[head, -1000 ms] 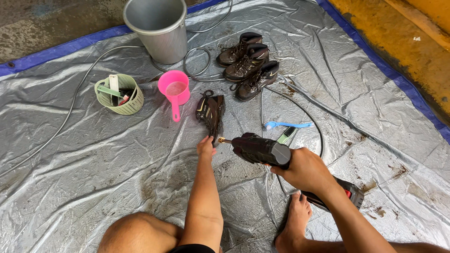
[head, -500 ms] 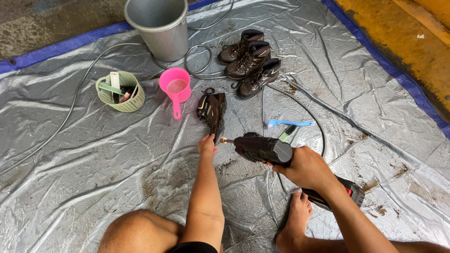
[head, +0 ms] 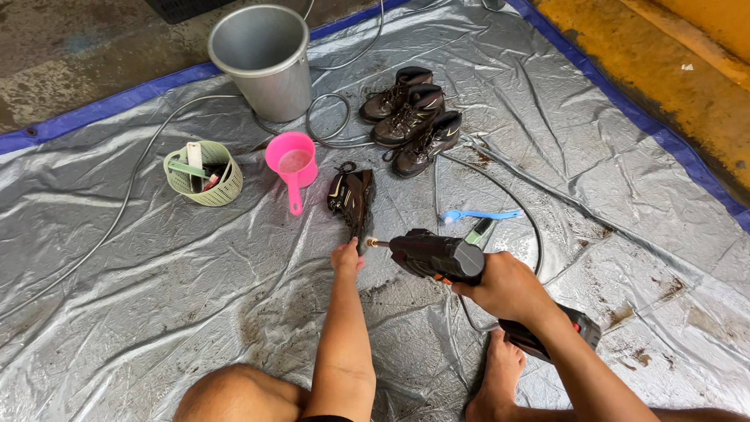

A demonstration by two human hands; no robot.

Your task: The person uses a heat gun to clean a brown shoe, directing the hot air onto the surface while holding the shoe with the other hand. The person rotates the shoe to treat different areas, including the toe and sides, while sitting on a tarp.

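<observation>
Tarp (head: 156, 312), silver with a blue border, covers the ground, seen from above by a seated person whose knee and bare foot show at the bottom edge. The landmark is a brown shoe (head: 351, 199) lying near the middle of the tarp. Far left of the shoe sits a green basket (head: 205, 176) holding small cleaning items. Up and left of the shoe stands a grey metal bucket (head: 266, 59). Just left of the shoe lies a pink scoop (head: 291, 162) with its handle pointing toward the viewer. The left hand (head: 346, 256) reaches to the near end of the shoe, fingers pinching its tip. Right of that hand, and just below the shoe, the right hand (head: 508, 287) is clenched around a black spray gun (head: 437, 256), whose brass nozzle points left toward the left hand's fingers. Up and right of the shoe stand 3 dark boots (head: 410, 117) in a row. A grey hose (head: 328, 125) loops between the bucket and boots. Right of the shoe lies a blue brush (head: 478, 215).
</observation>
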